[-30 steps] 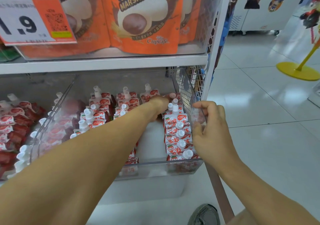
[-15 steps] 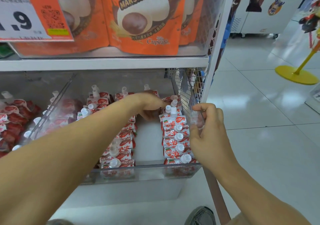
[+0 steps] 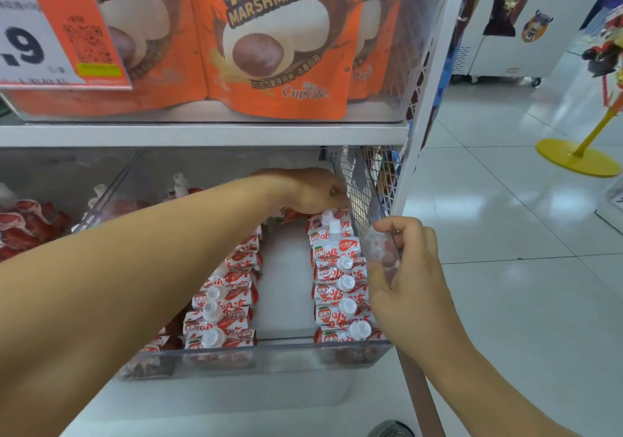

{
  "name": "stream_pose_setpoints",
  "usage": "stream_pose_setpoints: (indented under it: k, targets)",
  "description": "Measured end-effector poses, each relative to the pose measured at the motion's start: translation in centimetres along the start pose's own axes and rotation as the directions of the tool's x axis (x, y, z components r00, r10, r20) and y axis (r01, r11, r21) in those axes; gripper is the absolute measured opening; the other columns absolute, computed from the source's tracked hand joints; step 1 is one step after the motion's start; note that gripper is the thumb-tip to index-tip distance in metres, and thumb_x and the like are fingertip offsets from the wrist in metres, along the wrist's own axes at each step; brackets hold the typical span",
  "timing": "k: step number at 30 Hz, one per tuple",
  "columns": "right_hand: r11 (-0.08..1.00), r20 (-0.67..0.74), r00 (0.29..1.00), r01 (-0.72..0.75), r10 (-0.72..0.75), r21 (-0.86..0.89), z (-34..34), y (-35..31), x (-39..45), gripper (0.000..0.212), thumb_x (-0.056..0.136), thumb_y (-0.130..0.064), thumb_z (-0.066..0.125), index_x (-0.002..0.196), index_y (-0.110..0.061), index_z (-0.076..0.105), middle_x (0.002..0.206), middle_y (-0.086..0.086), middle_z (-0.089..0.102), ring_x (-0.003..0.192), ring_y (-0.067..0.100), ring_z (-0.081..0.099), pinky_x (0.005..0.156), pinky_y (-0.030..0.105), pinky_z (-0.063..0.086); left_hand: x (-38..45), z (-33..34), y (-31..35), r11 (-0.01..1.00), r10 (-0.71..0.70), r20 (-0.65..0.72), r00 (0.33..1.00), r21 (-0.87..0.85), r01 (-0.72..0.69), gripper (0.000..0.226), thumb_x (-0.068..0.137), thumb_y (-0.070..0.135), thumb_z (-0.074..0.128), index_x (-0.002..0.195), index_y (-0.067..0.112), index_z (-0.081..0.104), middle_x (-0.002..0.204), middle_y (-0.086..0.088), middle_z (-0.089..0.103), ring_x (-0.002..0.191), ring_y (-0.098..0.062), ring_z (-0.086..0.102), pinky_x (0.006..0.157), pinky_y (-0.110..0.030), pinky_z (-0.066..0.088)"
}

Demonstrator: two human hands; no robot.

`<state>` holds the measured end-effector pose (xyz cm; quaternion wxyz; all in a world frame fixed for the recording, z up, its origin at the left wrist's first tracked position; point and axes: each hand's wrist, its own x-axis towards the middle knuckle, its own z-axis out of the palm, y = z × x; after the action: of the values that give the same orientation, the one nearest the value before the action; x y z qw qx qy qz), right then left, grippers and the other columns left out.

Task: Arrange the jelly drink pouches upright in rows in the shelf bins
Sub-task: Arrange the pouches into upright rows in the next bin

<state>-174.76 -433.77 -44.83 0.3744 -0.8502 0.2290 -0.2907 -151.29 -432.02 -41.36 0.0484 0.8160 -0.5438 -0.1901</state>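
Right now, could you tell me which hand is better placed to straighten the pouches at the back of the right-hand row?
The left hand: it is reaching over the back of the right-hand row, fingers down at the rearmost pouches. The right hand is curled over the clear bin at its right wall, steadying it.

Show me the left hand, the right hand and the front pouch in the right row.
left hand (image 3: 312, 189), head view, back of the hand.
right hand (image 3: 404, 268), head view, back of the hand.
front pouch (image 3: 360, 330), head view, its white cap.
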Motion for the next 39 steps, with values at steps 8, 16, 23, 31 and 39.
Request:
stream_pose_setpoints:
  k: [8, 16, 23, 31, 39]
  targets:
    - [0.999, 0.006, 1.0, -0.029, 0.029, -0.014, 0.1, -0.3, 0.1, 0.048, 0.092, -0.011, 0.063, 0.113, -0.043, 0.035, 0.117, -0.012, 0.036, 0.1, -0.005, 0.051, 0.068, 0.007, 0.044, -0.3, 0.1, -0.3, 0.967, -0.071, 0.071, 0.995, -0.24, 0.086, 0.039, 0.103, 0.039, 0.032, 0.109, 0.01, 0.058, 0.105, -0.013, 0.062, 0.082, -0.02, 0.055, 0.072, -0.03, 0.046]
    - [0.999, -0.007, 1.0, -0.028, 0.028, -0.021, 0.1, -0.2, 0.1, 0.048, 0.09, -0.01, 0.064, 0.113, -0.042, 0.036, 0.113, -0.012, 0.037, 0.102, -0.014, 0.047, 0.068, 0.002, 0.043, 1.3, 1.2, 1.8, 0.919, -0.167, 0.16, 0.973, -0.332, 0.213, 0.043, 0.09, 0.042, 0.058, 0.121, 0.012, 0.058, 0.119, -0.013, 0.064, 0.094, -0.023, 0.06, 0.082, -0.033, 0.05]
    - [1.0, -0.035, 0.999, -0.01, 0.009, -0.015, 0.3, -0.2, 0.2, 0.047, 0.088, -0.008, 0.065, 0.111, -0.039, 0.039, 0.111, -0.01, 0.038, 0.1, -0.017, 0.047, 0.069, 0.002, 0.043, 1.7, 0.5, 1.0, 0.783, -0.249, 0.292, 0.924, -0.5, 0.369, 0.032, 0.091, 0.035, 0.059, 0.112, 0.012, 0.063, 0.1, -0.01, 0.064, 0.083, -0.028, 0.063, 0.067, -0.035, 0.058]
    - [1.0, -0.012, 1.0, -0.017, 0.017, -0.023, 0.1, -0.3, 0.2, 0.047, 0.088, -0.009, 0.066, 0.112, -0.038, 0.038, 0.113, -0.009, 0.037, 0.099, -0.023, 0.044, 0.068, -0.002, 0.04, -2.0, -1.9, -1.2, 0.997, 0.033, -0.276, 0.961, -0.06, -0.051, 0.035, 0.091, 0.039, 0.049, 0.103, 0.009, 0.063, 0.095, -0.003, 0.063, 0.082, -0.019, 0.06, 0.079, -0.034, 0.051]
    - [0.998, -0.006, 0.999, -0.051, 0.051, -0.035, 0.2, -0.7, 0.2, 0.046, 0.087, -0.011, 0.068, 0.112, -0.037, 0.038, 0.115, -0.007, 0.038, 0.093, -0.024, 0.045, 0.068, -0.003, 0.039, -3.3, -0.5, -2.3, 0.916, -0.07, -0.321, 0.945, 0.354, 0.188, 0.03, 0.083, 0.004, 0.066, 0.112, 0.003, 0.057, 0.107, -0.013, 0.059, 0.093, -0.027, 0.058, 0.074, -0.032, 0.048]
